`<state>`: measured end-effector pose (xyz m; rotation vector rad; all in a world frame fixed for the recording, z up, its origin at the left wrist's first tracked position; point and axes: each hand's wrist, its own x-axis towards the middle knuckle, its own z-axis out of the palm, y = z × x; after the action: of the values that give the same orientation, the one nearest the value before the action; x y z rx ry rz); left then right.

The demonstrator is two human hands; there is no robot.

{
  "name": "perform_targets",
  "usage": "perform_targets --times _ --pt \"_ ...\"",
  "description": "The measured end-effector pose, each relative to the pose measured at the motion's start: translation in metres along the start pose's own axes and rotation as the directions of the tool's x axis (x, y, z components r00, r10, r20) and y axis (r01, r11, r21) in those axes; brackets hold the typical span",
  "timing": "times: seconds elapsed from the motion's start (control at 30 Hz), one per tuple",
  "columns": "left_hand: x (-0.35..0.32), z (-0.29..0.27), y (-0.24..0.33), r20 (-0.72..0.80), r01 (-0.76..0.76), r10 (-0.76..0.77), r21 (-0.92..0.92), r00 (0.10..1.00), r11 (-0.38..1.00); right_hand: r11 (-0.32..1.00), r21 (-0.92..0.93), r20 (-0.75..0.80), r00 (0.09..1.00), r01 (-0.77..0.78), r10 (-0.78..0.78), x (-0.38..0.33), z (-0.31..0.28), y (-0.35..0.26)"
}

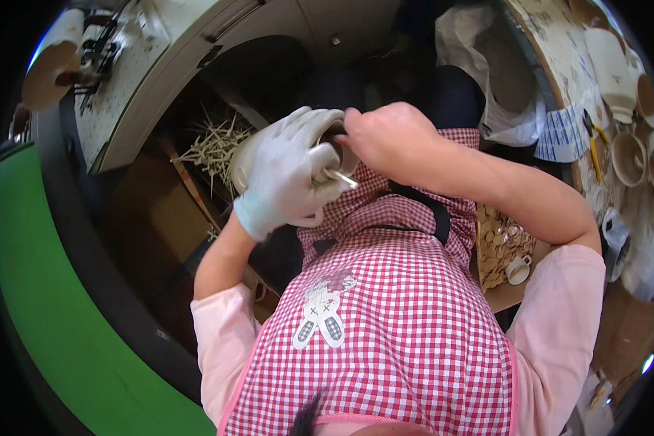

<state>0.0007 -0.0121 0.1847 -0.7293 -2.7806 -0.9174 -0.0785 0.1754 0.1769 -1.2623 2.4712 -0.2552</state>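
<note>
My left hand [291, 174], in a white work glove, is wrapped around a pale ceramic cup [248, 156] held above my lap. My right hand [389, 138], bare, is closed on a thin stick-like tool [341, 177] whose tip pokes out near the cup's mouth. The fingers of that hand reach into the cup's opening, so the inside is hidden. Below both hands lies my red-and-white checked apron [385, 320].
A box of straw-like packing [214, 145] sits on the floor to the left. Unglazed cups and jugs [625, 152] stand on a table at right, beside yellow-handled pliers [596, 145]. A small cup [518, 269] rests on a box of chips. A white bag [501, 80] lies ahead.
</note>
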Motion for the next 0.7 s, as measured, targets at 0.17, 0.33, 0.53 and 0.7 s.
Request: perform_targets --times 0.17,0.33,0.53,0.7 --pt "-0.029 0.014 0.012 0.020 -0.079 0.077 0.102 0.997 0.992 0.985 0.173 0.238 0.971 -0.014 -0.028 -0.024 -0.004 0.000" --pt "-0.050 0.020 0.013 -0.078 -0.078 0.087 0.114 0.993 0.990 0.935 0.352 0.422 0.899 -0.040 -0.120 -0.042 -0.005 0.004" --pt "-0.059 0.043 0.027 -0.074 -0.118 0.132 0.171 0.988 0.978 0.278 0.573 0.784 0.417 -0.771 -0.459 -0.025 0.025 0.010" --pt "-0.076 0.026 0.015 -0.125 0.055 -0.030 0.198 0.992 0.979 0.198 0.769 0.615 0.617 -0.608 -0.491 -0.025 0.026 0.003"
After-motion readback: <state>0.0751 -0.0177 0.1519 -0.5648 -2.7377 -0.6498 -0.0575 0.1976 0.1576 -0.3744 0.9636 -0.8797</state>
